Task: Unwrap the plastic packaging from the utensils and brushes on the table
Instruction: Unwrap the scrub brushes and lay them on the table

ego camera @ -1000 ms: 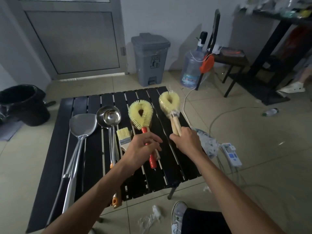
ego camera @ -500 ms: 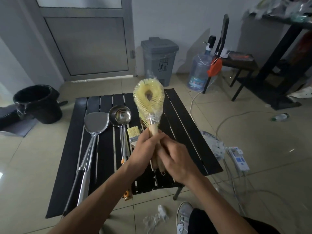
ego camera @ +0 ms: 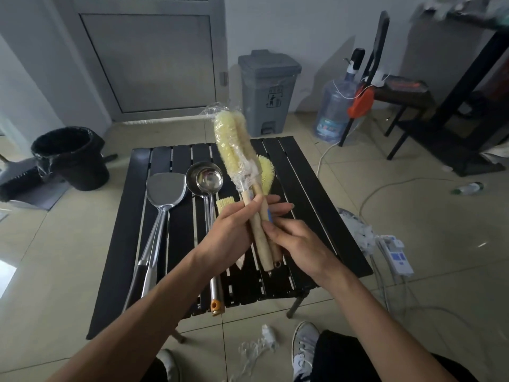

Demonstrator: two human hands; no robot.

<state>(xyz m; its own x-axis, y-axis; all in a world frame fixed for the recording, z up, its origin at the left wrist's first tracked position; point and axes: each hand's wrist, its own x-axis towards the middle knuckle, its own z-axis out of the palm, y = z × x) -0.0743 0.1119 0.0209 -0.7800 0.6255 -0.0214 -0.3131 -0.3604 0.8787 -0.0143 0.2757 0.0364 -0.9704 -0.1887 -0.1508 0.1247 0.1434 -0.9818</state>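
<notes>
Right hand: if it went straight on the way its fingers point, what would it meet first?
The wrapped brush, at its wooden handles, which the right hand appears to pinch with its fingertips; just behind sits the left hand.

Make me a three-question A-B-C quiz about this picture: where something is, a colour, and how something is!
1. Where does the shiny steel spatula lie? A floor B black slatted table C bin
2. Bristles of the held wooden-handled brush pair are: A pale yellow B blue C red
3. Its clear plastic wrap is: A removed B on the table C round the bristles
Answers: B, it rests on the slats; A, they look pale yellow; C, wrap covers them while the left hand and right hand hold the handles.
</notes>
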